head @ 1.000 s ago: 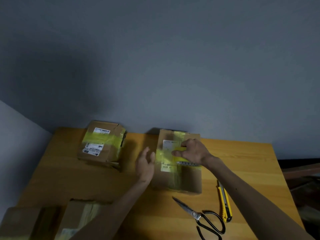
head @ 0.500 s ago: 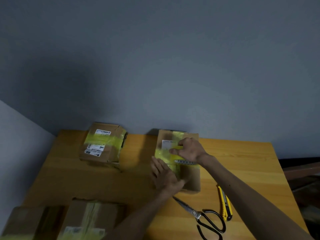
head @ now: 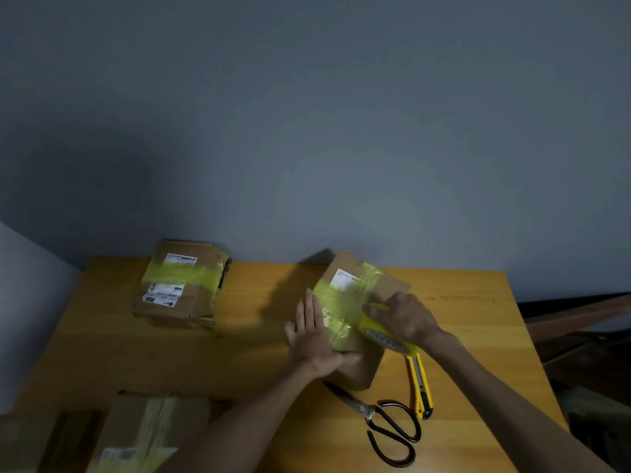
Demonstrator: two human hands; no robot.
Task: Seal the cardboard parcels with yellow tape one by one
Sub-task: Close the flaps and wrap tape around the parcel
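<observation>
At table (head: 239, 336) centre: parcel (head: 392, 288), set askew, yellow tape (head: 331, 295) across its top.
Left hand (head: 310, 336): fingers straight, flat against the parcel's left side.
Right hand (head: 406, 319): fingers curled round tape dispenser (head: 379, 332), pressed on the top.
Step, judged: laying a strip.
Next calls for drawing the tape taut over the edge, then cutting; scissors (head: 375, 414) lie near.

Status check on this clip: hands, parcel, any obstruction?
Left hand flat against parcel side. Right hand grips tape dispenser on parcel top. Scissors and utility knife lie close by, not blocking.
</observation>
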